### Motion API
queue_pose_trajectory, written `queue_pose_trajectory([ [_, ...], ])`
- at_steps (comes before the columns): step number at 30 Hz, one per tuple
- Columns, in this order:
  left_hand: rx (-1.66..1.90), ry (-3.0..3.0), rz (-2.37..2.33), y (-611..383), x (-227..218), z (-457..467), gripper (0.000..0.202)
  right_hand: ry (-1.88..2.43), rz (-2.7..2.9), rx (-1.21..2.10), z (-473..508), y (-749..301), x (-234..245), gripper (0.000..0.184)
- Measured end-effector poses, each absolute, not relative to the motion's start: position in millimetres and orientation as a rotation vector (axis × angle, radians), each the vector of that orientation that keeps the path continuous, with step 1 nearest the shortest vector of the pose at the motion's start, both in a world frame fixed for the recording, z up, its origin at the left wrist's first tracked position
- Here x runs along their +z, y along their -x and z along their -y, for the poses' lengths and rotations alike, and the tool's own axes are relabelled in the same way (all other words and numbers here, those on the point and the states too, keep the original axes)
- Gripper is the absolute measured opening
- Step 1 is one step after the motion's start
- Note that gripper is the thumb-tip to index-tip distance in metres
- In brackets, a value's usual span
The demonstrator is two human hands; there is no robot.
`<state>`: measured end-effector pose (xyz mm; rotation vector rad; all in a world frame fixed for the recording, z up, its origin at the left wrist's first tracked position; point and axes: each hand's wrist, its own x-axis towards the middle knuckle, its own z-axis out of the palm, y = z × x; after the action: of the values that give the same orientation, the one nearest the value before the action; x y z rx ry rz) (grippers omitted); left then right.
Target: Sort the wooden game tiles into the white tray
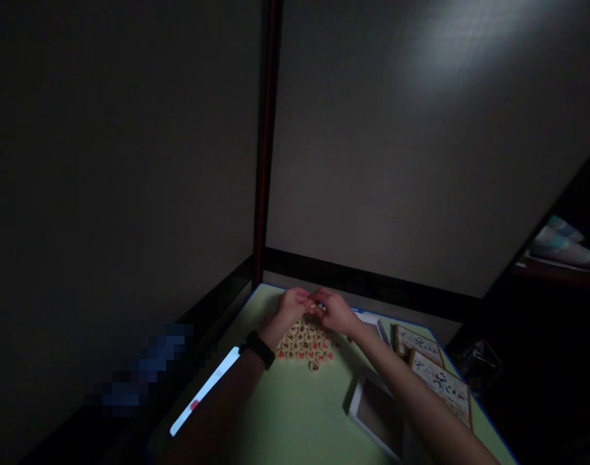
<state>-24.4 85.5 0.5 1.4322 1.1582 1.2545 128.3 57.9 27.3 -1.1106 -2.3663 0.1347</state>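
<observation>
Broad black wristband (257,349) around the left wrist (272,331)

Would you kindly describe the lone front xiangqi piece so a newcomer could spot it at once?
On the pale green table, find the cluster of xiangqi pieces. The lone piece lies just outside it, on the side nearest the camera wearer. Its dark character stands out against the red ones right behind it.
</observation>
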Motion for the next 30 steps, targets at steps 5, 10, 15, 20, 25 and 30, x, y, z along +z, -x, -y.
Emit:
queue_pose_trajectory([
  [5, 1.348, -1.493, -1.146, 2, 7, -39, 0.009, 1.385, 2.422, 0.062, -51, -156, 28, 0.021],
  [10, 1.324, -2.383, -1.115, -34, -22, 41, 0.023, 1.664, 2.471, 0.079, -63, -176, 11, 0.02],
  [15, 1.511, -2.851, -0.624, -57, -63, 74, 0.011, 1.792, 2.486, 0.117, -77, -176, -6, 0.021],
  [20, 1.472, -2.872, -0.589, -54, -67, 75, 0.015, 1.745, 2.501, 0.212, -83, -173, -13, 0.022],
  [25, 1.406, -2.845, -0.696, -54, -68, 82, 0.017, 1.605, 2.525, 0.378, -83, -175, -17, 0.029],
  [30, 1.339, -2.858, -0.761, -58, -78, 83, 0.018, 1.568, 2.485, 0.522, -84, -181, -17, 0.033],
])
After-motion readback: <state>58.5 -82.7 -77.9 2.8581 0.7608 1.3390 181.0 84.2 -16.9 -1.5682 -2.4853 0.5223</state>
